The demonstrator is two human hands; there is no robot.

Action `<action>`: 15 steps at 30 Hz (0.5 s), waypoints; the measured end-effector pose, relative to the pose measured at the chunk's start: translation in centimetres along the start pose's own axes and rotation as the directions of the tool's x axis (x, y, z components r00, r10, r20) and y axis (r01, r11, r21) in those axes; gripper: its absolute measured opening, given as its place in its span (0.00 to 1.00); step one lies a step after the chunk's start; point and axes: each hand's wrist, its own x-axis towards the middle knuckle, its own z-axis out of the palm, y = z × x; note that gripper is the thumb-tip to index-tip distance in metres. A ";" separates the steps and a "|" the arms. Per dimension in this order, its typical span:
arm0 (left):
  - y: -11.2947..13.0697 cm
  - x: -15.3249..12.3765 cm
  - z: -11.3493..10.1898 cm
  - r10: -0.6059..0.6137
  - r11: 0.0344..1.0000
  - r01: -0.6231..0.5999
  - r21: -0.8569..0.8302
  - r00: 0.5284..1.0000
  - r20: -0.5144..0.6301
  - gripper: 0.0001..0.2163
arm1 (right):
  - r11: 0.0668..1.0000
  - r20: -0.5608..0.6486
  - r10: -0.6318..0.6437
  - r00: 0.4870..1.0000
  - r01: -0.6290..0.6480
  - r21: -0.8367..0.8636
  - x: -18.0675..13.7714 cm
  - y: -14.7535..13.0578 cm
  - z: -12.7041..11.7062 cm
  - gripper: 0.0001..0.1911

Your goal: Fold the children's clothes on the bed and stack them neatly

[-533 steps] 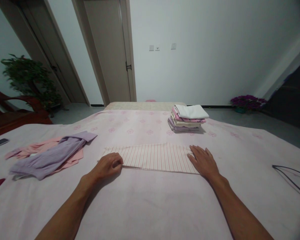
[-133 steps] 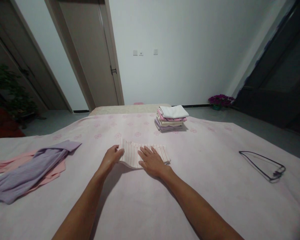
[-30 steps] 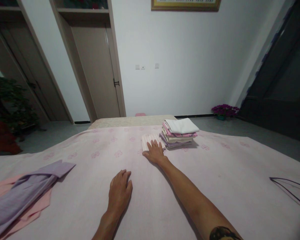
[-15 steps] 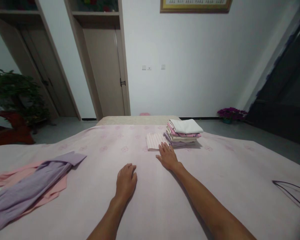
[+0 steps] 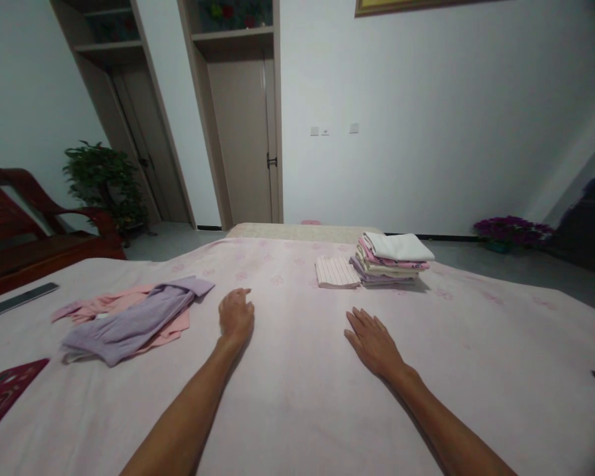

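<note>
Pulls right hand clear of the striped cloth, leaving that folded just left of the stack.
Reads as done with that piece for now (judgement only). Holds right hand flat, fingers slightly parted, gripping nothing, on the near side of the stack. Carries left hand half-curled, apparently empty, well left of the stack and nearer the lavender garment, itself farther left over a pink garment. Differs from the earlier frame: shows right fingers off the cloth's edge, left hand farther from the stack, same cloth position beside it. Can't confirm cloth-to-stack contact.
</note>
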 end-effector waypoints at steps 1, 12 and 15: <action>-1.8 0.7 -1.2 -0.022 0.994 0.027 0.107 0.999 -0.042 0.19 | 1.000 -0.002 0.005 1.000 -0.005 -0.002 0.1 -0.1 -0.1 0.31; -12.7 2.3 -8.5 -0.183 0.753 0.213 0.622 0.977 -0.112 0.14 | 1.000 -0.032 0.027 0.999 -0.027 0.016 0.2 -0.5 -0.4 0.28; -12.5 2.6 -9.6 -0.202 0.786 0.219 0.578 0.975 -0.095 0.12 | 0.999 -0.033 0.038 0.999 -0.037 0.030 0.0 -0.5 -0.5 0.28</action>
